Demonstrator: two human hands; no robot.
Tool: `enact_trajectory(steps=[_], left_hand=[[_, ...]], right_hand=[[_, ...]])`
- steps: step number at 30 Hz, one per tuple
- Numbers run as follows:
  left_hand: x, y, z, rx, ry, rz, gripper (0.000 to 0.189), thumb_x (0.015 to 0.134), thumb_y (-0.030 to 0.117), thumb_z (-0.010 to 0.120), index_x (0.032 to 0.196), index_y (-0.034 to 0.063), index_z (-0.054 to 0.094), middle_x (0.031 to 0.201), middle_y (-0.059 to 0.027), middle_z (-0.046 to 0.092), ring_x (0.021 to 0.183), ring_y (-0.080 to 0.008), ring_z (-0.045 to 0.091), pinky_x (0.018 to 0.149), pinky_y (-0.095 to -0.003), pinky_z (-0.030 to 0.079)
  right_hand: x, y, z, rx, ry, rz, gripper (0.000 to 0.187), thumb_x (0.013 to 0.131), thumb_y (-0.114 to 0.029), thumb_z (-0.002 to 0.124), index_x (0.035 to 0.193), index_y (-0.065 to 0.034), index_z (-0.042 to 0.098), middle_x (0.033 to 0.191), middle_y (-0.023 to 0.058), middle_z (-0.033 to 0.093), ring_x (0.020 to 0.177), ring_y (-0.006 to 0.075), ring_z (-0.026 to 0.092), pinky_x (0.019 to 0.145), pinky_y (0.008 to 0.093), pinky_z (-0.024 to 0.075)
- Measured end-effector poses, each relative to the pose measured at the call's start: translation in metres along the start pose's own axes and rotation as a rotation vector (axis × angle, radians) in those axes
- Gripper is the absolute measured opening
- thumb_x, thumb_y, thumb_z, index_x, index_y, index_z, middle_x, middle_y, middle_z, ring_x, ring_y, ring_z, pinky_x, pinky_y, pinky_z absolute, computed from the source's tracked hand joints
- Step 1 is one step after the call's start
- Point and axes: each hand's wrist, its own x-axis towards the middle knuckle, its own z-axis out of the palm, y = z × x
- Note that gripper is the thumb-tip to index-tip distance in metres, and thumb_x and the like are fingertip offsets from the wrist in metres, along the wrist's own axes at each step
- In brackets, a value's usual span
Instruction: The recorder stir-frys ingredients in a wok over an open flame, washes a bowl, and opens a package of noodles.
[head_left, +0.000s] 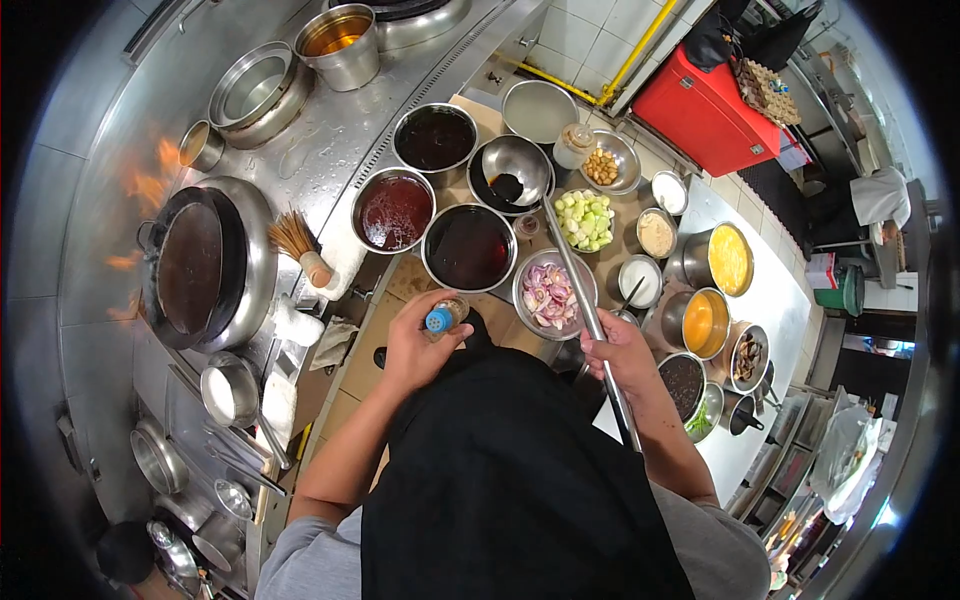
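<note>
My left hand (420, 339) grips a small shaker bottle (448, 313) with a blue perforated cap, held just in front of my body. In my right hand (621, 347) is the long metal handle of a ladle (517, 166). Its bowl rests over a pot of dark liquid and has a dark pool of sauce in it. Sliced shallots (550, 294) fill a metal bowl under the handle. Close ahead of the bottle stands a pot of dark reddish-brown liquid (469, 248). Chopped pale green vegetable pieces (583, 220) lie in a bowl to the right of the handle.
Flames rise around a wok (191, 266) on the stove at left, with a bamboo brush (300, 247) beside it. Pots of red sauce (394, 212) and dark sauce (435, 137) stand ahead. A steel table (780, 277) at right carries yellow liquid (729, 259) and orange liquid (706, 319) in pots.
</note>
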Motion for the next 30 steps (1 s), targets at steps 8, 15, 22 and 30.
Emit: enact_trajectory(steps=[8, 15, 22, 30], left_hand=[[-0.004, -0.006, 0.003, -0.015, 0.030, 0.036, 0.049, 0.079, 0.010, 0.085, 0.124, 0.0017, 0.068, 0.118, -0.0156, 0.069, 0.109, -0.0270, 0.068, 0.096, -0.0372, 0.052], [-0.006, -0.002, 0.002, -0.016, 0.037, 0.063, 0.048, 0.077, 0.012, 0.086, 0.121, 0.0022, 0.068, 0.117, -0.0164, 0.070, 0.109, -0.0319, 0.069, 0.095, -0.0399, 0.053], [-0.026, -0.008, -0.022, -0.013, 0.138, 0.041, 0.048, 0.077, 0.014, 0.086, 0.120, 0.0029, 0.069, 0.117, -0.0163, 0.070, 0.109, -0.0331, 0.069, 0.095, -0.0405, 0.053], [-0.064, -0.022, -0.059, 0.000, 0.295, 0.002, 0.052, 0.080, 0.024, 0.087, 0.124, 0.0051, 0.068, 0.119, -0.0157, 0.069, 0.111, -0.0338, 0.068, 0.096, -0.0420, 0.054]], right_hand=[[-0.017, -0.020, -0.014, 0.395, -0.206, 0.012, 0.058, 0.094, 0.000, 0.063, 0.147, 0.0050, 0.042, 0.095, 0.0030, 0.053, 0.062, 0.0059, 0.047, 0.049, 0.0205, 0.0423], [-0.021, -0.023, -0.023, 0.702, -0.286, 0.062, 0.066, 0.095, 0.002, 0.059, 0.155, 0.0054, 0.032, 0.105, 0.0079, 0.054, 0.063, 0.0046, 0.046, 0.047, 0.0172, 0.0406], [-0.006, -0.025, -0.019, 0.769, -0.340, 0.116, 0.068, 0.094, 0.003, 0.058, 0.156, 0.0060, 0.030, 0.107, 0.0093, 0.053, 0.061, 0.0043, 0.044, 0.045, 0.0172, 0.0391], [0.023, -0.059, 0.049, 0.613, -0.431, 0.155, 0.063, 0.096, 0.003, 0.054, 0.154, 0.0082, 0.030, 0.106, 0.0121, 0.052, 0.059, 0.0066, 0.045, 0.043, 0.0183, 0.0397]])
